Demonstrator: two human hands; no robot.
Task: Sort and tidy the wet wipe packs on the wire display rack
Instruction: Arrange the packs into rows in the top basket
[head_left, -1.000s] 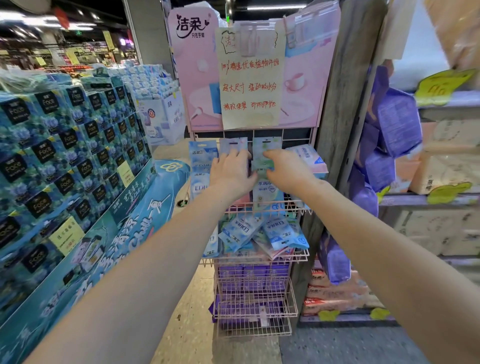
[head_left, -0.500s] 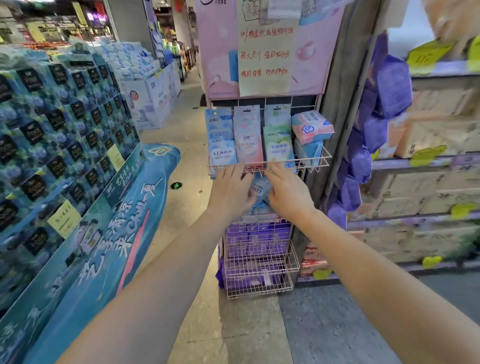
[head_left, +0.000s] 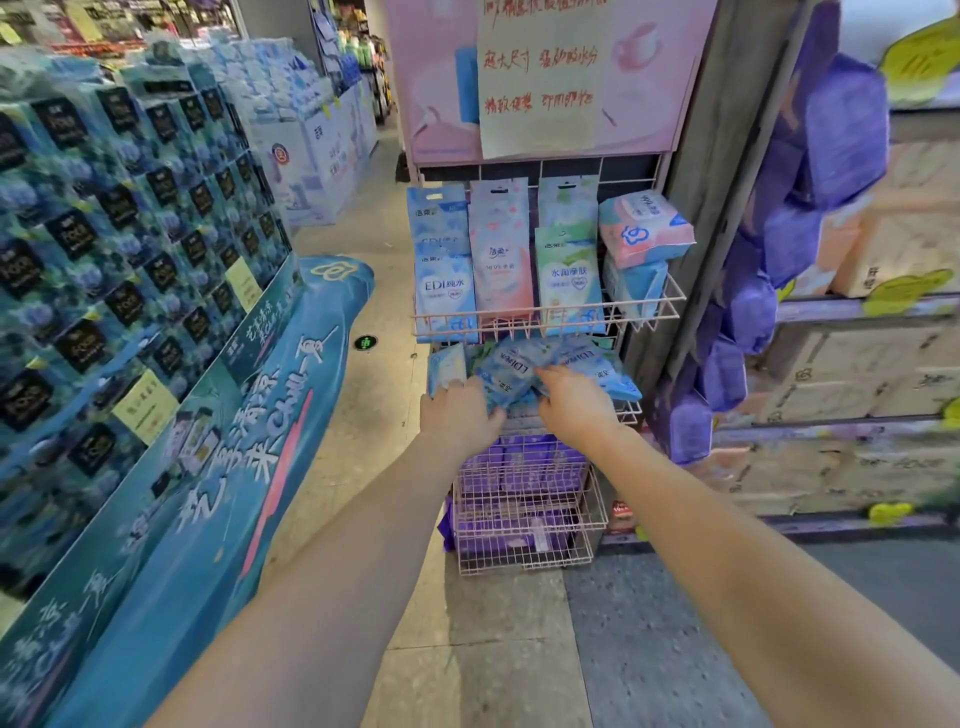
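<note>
both hands (head_left: 519, 410) lowered onto middle-tier packs (head_left: 511, 371)

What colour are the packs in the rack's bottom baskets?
Purple packs, clearest in the head view, behind pink wire.

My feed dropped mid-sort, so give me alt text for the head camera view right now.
Both bare hands, left hand and right hand, reach into a jumble of light blue wet wipe packs on the middle shelf of a pink wire display rack. Above, blue, pink and green flat packs stand upright in a row; purple packs fill the lower baskets.
</note>
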